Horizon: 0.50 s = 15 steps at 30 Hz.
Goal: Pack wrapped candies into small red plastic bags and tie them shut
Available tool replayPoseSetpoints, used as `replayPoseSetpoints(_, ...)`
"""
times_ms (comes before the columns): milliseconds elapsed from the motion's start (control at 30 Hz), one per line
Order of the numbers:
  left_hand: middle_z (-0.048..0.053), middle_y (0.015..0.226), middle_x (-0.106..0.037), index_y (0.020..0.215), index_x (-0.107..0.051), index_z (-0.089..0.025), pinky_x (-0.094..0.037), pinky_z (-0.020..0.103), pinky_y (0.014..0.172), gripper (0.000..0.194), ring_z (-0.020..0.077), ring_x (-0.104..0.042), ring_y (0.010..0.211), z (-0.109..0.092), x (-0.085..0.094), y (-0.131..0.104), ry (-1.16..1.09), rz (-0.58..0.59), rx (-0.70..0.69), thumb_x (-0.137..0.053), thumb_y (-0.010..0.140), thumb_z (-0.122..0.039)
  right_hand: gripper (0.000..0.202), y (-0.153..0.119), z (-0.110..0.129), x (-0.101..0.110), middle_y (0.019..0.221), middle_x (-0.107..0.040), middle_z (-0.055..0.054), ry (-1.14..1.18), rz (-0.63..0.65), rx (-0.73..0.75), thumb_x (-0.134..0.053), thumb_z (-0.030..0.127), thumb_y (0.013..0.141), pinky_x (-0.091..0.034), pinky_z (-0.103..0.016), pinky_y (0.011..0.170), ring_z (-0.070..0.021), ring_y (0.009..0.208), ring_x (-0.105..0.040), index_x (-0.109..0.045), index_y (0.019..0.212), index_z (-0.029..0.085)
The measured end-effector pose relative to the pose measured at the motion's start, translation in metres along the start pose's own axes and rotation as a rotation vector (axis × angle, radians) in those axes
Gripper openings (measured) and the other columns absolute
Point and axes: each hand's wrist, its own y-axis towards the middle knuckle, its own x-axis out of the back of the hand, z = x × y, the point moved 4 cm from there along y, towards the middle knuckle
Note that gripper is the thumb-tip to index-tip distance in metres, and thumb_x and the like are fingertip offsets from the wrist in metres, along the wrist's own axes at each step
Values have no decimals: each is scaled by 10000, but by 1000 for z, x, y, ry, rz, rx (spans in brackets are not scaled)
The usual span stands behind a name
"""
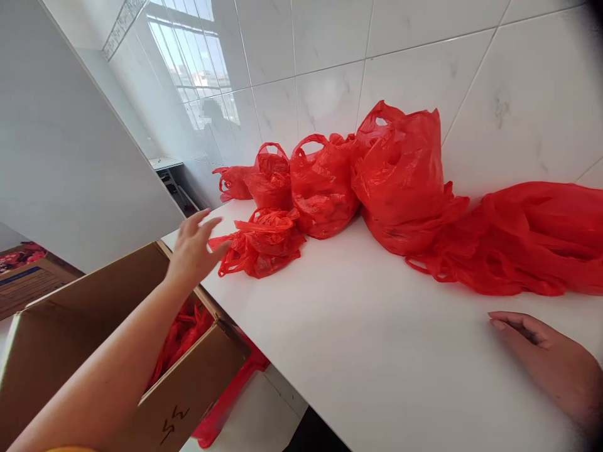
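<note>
My left hand (191, 251) is raised over the near edge of the table, fingers spread, with nothing in it. Just to its right lies a small crumpled red plastic bag (266, 245); whether the fingertips touch it I cannot tell. My right hand (549, 361) is low over the white tabletop (358, 339), its fingers curled in toward the thumb around nothing. Behind the small bag, a filled red bag (325, 188) stands with its handle loop up. A taller, fuller red bag (400, 176) is beside it. Loose red bags (532, 245) are heaped farther right, beyond my right hand.
Under my left forearm is an open cardboard box (202, 370) with red bags (186, 333) inside. More small red bags (271, 172) stand at the table's far left. A tiled wall (325, 37) runs behind the table, and a grey panel (80, 138) rises at left.
</note>
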Motion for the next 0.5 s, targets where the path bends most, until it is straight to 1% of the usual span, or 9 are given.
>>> replayPoseSetpoints(33,108,1448,-349,1318,-436,-232,-319,406,1072,509,267,-348,1316,-27,-4,12,-21,32,-108,-534,845,-395,302,-1,2,1,960,-702,-41,8,-1,6,-592,522,646,-442,-389,659,-265,748,-634,-662,891,360)
replayPoseSetpoints(100,99,1505,-265,1388,-359,-285,-297,453,1076,631,299,-273,1362,-73,-19,31,-23,166,-290,-600,809,-357,303,-4,6,4,997,-694,-37,25,-7,27,-586,515,647,-440,-380,665,-268,784,-633,-663,890,351)
replayPoseSetpoints(167,105,1552,-134,1430,-284,-327,-310,501,1047,838,363,-199,1384,-97,-38,44,-1,263,-304,-713,710,-350,311,-5,8,5,994,-693,-38,37,-13,32,-581,514,650,-438,-372,663,-268,795,-632,-667,891,338)
replayPoseSetpoints(200,111,1557,-104,1438,-261,-337,-347,494,1014,913,380,-210,1377,-102,-48,50,2,316,-268,-747,666,-347,317,-6,9,6,990,-694,-39,41,-12,30,-579,512,655,-437,-369,663,-267,799,-632,-668,899,331)
replayPoseSetpoints(233,116,1551,-132,1432,-278,-341,-394,465,971,919,380,-279,1348,-103,-59,54,-5,384,-225,-755,646,-334,322,-6,9,6,989,-694,-40,42,-8,28,-579,510,660,-436,-366,666,-266,806,-632,-669,908,326)
replayPoseSetpoints(267,116,1525,-222,1404,-342,-335,-432,424,924,845,359,-385,1287,-101,-68,57,-19,441,-178,-735,657,-306,323,-6,9,7,988,-694,-38,41,-5,26,-581,509,664,-436,-362,670,-264,816,-631,-670,913,322)
replayPoseSetpoints(333,97,1385,-457,1281,-511,-293,-464,342,842,578,281,-559,1106,-95,-80,63,-51,494,-107,-632,720,-227,316,-6,9,7,986,-696,-32,42,-5,32,-579,510,673,-437,-357,677,-263,837,-629,-670,910,322)
replayPoseSetpoints(400,75,1208,-599,1131,-611,-243,-457,300,805,393,226,-615,976,-88,-80,69,-69,443,-65,-512,761,-154,306,-6,8,7,977,-698,-30,42,-8,37,-573,515,683,-438,-360,678,-268,845,-628,-671,902,324)
replayPoseSetpoints(500,76,1095,-648,1067,-619,-204,-438,281,788,362,209,-607,949,-76,-63,76,-60,322,-3,-422,775,-119,305,-6,8,8,991,-695,-27,45,4,38,-559,528,700,-442,-365,680,-274,854,-628,-664,911,334)
